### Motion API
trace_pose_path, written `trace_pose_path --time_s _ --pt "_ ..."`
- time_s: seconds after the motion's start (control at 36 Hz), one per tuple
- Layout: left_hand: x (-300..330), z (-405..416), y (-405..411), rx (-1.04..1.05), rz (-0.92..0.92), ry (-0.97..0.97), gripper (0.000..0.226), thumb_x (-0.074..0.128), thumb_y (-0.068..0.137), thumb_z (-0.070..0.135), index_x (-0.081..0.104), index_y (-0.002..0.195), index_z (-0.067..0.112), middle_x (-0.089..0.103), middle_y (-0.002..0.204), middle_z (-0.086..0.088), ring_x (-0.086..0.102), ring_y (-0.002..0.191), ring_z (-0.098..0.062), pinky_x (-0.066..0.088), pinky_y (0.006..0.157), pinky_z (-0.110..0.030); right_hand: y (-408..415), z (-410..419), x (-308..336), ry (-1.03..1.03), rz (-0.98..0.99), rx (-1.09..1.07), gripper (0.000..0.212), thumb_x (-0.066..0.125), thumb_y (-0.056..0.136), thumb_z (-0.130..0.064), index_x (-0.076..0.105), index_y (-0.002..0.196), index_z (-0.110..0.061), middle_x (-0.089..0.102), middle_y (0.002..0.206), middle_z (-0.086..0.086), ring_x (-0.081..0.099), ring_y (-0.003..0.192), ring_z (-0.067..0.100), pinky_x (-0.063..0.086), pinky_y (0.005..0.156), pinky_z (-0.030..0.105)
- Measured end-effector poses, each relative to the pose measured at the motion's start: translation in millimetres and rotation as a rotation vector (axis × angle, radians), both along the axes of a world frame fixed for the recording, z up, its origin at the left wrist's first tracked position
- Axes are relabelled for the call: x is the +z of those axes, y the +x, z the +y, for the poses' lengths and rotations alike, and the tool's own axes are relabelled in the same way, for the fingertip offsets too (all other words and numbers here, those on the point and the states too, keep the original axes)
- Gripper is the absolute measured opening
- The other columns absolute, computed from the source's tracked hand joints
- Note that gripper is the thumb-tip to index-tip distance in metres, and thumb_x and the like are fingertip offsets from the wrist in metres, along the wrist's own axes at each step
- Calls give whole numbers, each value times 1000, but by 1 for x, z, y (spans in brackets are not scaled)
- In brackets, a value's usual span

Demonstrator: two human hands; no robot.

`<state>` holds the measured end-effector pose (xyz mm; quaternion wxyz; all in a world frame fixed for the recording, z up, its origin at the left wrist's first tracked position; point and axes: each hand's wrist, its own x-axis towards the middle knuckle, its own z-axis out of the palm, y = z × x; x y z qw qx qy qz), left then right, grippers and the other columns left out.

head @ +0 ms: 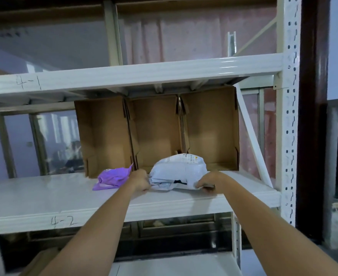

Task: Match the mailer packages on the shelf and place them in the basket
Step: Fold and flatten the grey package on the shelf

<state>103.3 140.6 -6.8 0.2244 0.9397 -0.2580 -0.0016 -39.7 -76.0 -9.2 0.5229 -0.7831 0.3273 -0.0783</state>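
So a pale grey-white mailer package (179, 172) is being gripped at both ends, right at the front edge of the shelf (44, 196) marked 4-2, toward its right end. The left hand (141, 181) has its fingers curled round the left end of the package, and the right hand (208, 183) pinches the right corner, fingers tucked under the edge. A two-handed hold probably makes sense here since the package looks soft and puffy, so it would sag if lifted from one side only.

A purple mailer (112, 178) is left lying just beside the left hand, also near the front edge, untouched. Probably that one is waiting to be matched or was set aside.

Behind both, three cardboard boxes (156, 132) are stood on their sides with the open faces toward the front, used as bins. All three look bare inside, as far as can be seen; the white package's back end sits at the mouth between the middle and right ones.

No basket can be seen anywhere, so the drop-off spot can't be judged.
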Motion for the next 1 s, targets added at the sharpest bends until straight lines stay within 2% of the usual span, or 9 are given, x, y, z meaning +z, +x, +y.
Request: trace_pose_path --time_s 0.14,0.28,0.42,0.61,0.69,0.75,0.81,0.89,1.0 --pt "19 13 4 -57 -131 64 15 57 76 -8 60 63 1 69 98 -27 67 92 -35 41 63 -25 -1 -14 -6 -48 16 -15 46 91 60 -8 64 97 1 66 87 14 63 76 24 56 80 34" --pt "27 38 21 -153 -33 146 38 66 76 -8 42 53 10 53 62 -8 51 59 -19 41 53 -22 -4 0 3 -10 112 62 37 89 63 -3 64 90 -1 65 106 14 63 105 27 54 93 34" --pt "22 61 33 -191 -39 79 38 62 77 -8 39 55 13 42 60 -6 49 71 -20 38 58 -24 -8 14 13 253 125 226 43 81 70 5 64 109 -5 55 131 10 58 111 20 58 63 23" --pt "11 73 47 -269 -120 9 37 61 75 -10 40 59 15 47 71 -1 47 76 -17 36 59 -25 -20 56 27 304 90 356 17 64 88 1 65 102 -10 71 95 2 70 86 13 58 66 19" --pt "2 78 51 -267 -135 36 31 59 78 -8 45 61 14 49 71 0 50 72 -16 37 54 -21 -21 70 18 283 170 281 20 70 88 -21 63 104 -12 68 89 0 64 80 12 53 64 16" --pt "1 81 52 -264 -132 34 26 62 80 -2 53 64 17 53 66 2 53 63 -14 44 61 -23 -21 67 13 230 185 119 53 64 83 -58 62 104 -9 62 92 5 55 78 14 50 64 19" --pt "-1 84 54 -284 -147 9 19 61 81 -4 59 69 10 51 63 3 53 68 -15 42 59 -18 -18 60 6 211 79 -84 77 41 85 -75 65 99 -3 62 90 11 55 74 18 48 62 22" --pt "-8 85 56 -311 -169 -27 36 59 80 -10 48 54 11 44 60 9 48 77 -15 33 47 -9 -11 43 -3 205 -146 -362 58 38 99 -51 61 100 2 58 78 13 52 62 20 43 54 25" --pt "-6 87 66 -309 -140 -32 35 65 79 -6 48 52 8 52 60 1 45 64 -12 30 49 -17 14 35 -2 153 -214 -457 21 50 98 -17 56 113 -4 63 102 11 57 60 22 45 46 26"
